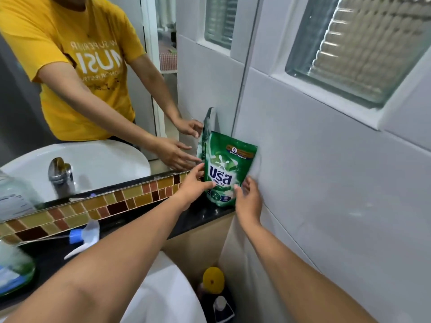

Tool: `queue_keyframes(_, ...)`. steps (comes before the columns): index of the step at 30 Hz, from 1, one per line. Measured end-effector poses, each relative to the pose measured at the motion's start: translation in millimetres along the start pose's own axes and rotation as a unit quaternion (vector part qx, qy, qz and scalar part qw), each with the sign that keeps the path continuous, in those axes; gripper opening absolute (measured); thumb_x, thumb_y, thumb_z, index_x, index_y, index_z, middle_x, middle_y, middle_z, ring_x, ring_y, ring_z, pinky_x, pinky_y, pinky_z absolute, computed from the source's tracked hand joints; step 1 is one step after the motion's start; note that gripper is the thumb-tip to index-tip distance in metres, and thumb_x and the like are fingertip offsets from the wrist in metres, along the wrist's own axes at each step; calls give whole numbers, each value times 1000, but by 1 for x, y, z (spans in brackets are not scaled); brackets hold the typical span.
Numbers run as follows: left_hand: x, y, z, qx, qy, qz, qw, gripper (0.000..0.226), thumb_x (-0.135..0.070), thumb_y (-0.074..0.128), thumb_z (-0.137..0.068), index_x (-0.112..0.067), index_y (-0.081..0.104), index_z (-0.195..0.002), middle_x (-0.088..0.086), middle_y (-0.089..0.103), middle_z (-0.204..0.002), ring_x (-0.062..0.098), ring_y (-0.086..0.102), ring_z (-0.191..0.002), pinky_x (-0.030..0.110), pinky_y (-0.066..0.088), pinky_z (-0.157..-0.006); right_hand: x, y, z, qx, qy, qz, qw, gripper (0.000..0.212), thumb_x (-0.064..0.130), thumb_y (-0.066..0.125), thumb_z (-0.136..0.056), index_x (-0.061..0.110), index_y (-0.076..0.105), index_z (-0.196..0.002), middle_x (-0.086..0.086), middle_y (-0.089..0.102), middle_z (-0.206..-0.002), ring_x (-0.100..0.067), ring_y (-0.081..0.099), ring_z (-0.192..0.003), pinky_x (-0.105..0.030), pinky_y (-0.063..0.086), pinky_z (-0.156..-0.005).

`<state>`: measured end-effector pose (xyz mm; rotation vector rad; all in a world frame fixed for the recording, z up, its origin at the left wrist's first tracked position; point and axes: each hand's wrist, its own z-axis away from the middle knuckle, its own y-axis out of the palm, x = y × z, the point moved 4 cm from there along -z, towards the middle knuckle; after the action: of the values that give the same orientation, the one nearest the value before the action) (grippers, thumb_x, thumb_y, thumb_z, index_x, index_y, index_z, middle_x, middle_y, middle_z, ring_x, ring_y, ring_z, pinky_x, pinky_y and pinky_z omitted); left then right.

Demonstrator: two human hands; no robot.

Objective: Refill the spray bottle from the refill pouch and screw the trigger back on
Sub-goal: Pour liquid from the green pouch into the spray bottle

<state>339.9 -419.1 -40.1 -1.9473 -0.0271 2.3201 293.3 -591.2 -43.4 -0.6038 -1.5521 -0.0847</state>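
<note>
Both hands on the green refill pouch at the back corner of the counter.

Both arms stretch forward across the sink. The left hand (194,183) has fingers loosely spread, its thumb and fingertips touching the left edge of the refill pouch (227,169); the right hand (249,198) cups the lower right side, thumb on the front face, fingers behind, not closed tight. The pouch stands upright on the black countertop (205,215), in the corner between mirror (105,101) and white tiled wall (326,171), green with white lettering, its top sealed edge flat. The trigger sprayer (84,236) lies detached on the counter at left, near the spray bottle (14,269), which is blurred at the frame edge.
</note>
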Motion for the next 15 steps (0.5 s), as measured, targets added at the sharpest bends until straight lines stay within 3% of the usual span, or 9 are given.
queue_keyframes(2,4,-2,-6,-1,0,11,1000,82,4,75,-81,-16,36,-151,12,48,-142,26,47,-133,31,46,-97,-3,2,-3,-26,1,-26,999,41,12,62,-95,11,54,-135,-3,66,-126,-13,63,-109,-22,47,-88)
queue_keyframes(4,6,-4,-7,-1,0,21,1000,73,7,73,-82,-12,42,-145,10,53,-131,22,54,-121,22,50,-83,-6,3,-4,-46,3,-48,998,29,13,64,-94,13,60,-122,0,69,-111,-12,66,-97,-26,54,-84)
queue_keyframes(6,6,-7,-5,-3,4,24,1000,57,5,70,-85,-9,47,-136,8,57,-120,14,60,-102,15,51,-65,-6,3,-3,-52,4,-55,997,15,14,64,-94,16,62,-108,5,69,-97,-11,66,-85,-25,52,-72)
queue_keyframes(8,6,-11,1,-12,7,28,1000,43,2,66,-90,-7,50,-128,3,60,-106,9,59,-89,12,50,-57,-4,4,-2,-40,-4,-66,997,9,13,64,-93,22,62,-94,10,69,-87,-5,65,-77,-24,50,-67)
queue_keyframes(12,14,-24,19,-30,1,28,999,28,-6,65,-93,-15,53,-117,-2,60,-95,14,58,-91,29,48,-75,-1,2,5,-16,3,-78,997,22,11,66,-90,22,63,-71,7,67,-71,-6,59,-64,-25,46,-63)
queue_keyframes(15,18,-35,41,-16,-2,22,1000,26,-8,68,-91,-16,55,-112,2,59,-94,17,56,-89,29,46,-72,7,-1,16,8,3,-86,996,20,10,67,-89,14,64,-69,-8,70,-73,-17,61,-70,-31,49,-67)
